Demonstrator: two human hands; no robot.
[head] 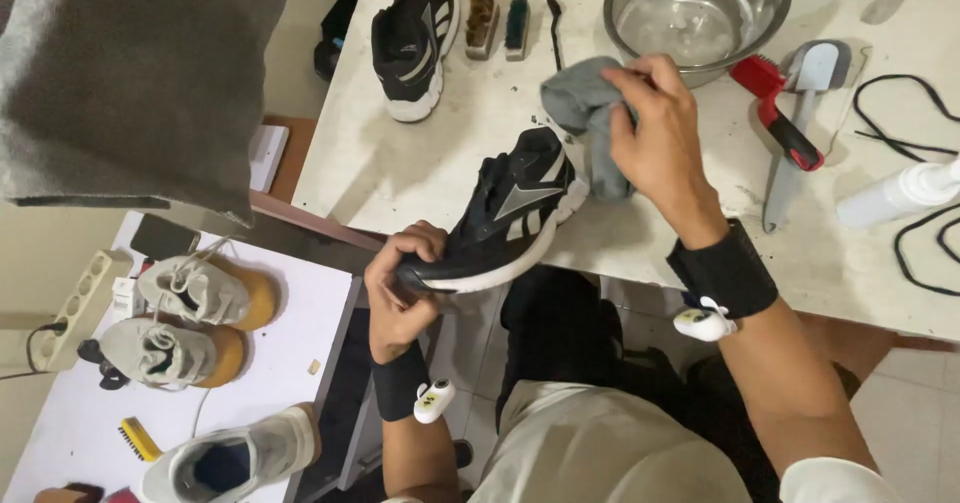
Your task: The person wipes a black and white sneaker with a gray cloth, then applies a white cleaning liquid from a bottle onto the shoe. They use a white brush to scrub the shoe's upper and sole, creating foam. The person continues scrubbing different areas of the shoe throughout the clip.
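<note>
Between the two hands lies one black sneaker: the left hand is clamped on its heel, the right hand bunches one grey cloth against its toe. Beyond the right hand sit one steel bowl, three small brushes and a second black sneaker; left of the left hand, three pale shoes.

Warm indoor light falls evenly from overhead; the pale worktop is bright, with soft shadows beside the shoes. Glare glints inside the metal bowl at upper centre. Edges bend outward, and the grey cloth upper left looks blurred.
</note>
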